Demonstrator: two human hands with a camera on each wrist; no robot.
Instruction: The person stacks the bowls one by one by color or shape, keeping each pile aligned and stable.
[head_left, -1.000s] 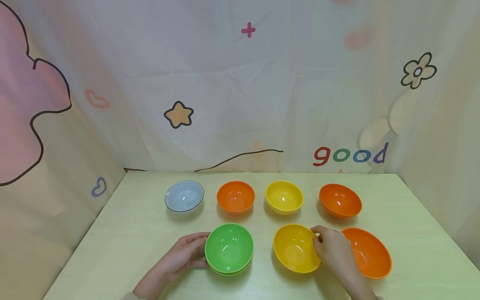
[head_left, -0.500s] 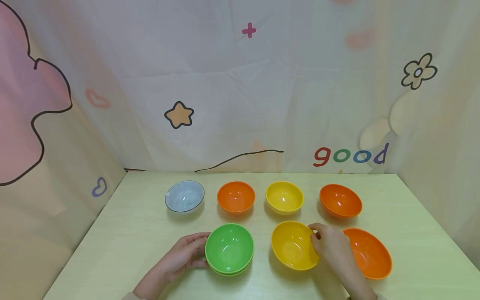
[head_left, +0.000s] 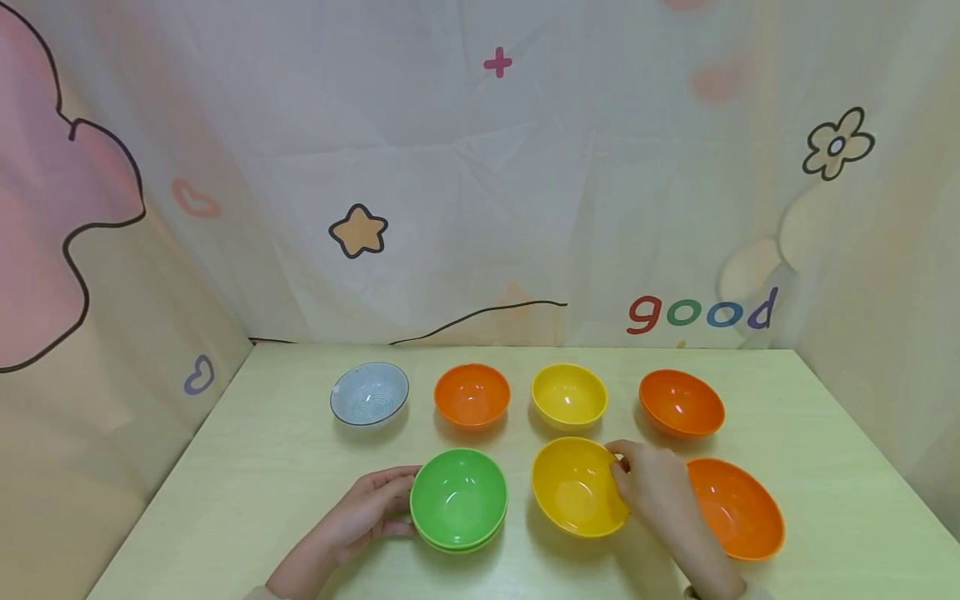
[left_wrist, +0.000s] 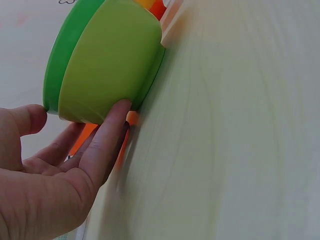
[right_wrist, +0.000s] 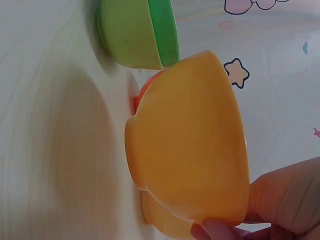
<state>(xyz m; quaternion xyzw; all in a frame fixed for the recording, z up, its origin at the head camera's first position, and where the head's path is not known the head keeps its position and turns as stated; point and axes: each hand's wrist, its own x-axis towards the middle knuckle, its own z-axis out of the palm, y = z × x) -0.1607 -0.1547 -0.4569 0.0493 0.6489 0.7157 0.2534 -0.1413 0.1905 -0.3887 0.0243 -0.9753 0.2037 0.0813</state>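
A bright green bowl [head_left: 459,500] sits nested in a yellow-green bowl [left_wrist: 107,65] at the front centre of the table. My left hand [head_left: 375,508] lies against the left side of this stack, its fairly straight fingers on the outer wall and the thumb tip at the rim. To the right, my right hand [head_left: 663,492] pinches the right rim of a yellow bowl [head_left: 577,492] between thumb and fingers. This bowl is lifted over the table, slightly tilted, and its shadow shows apart from its foot in the right wrist view.
Along the back stand a grey-blue bowl [head_left: 370,396], an orange bowl [head_left: 472,398], a smaller-looking yellow bowl [head_left: 569,397] and another orange bowl [head_left: 681,404]. A larger orange bowl [head_left: 738,508], partly behind the right forearm, stands at front right. A printed cloth [head_left: 420,150] hangs behind the table.
My right hand has carried the yellow bowl leftward and slightly away from me, nearer the green stack. The left hand and the stack have stayed in place.
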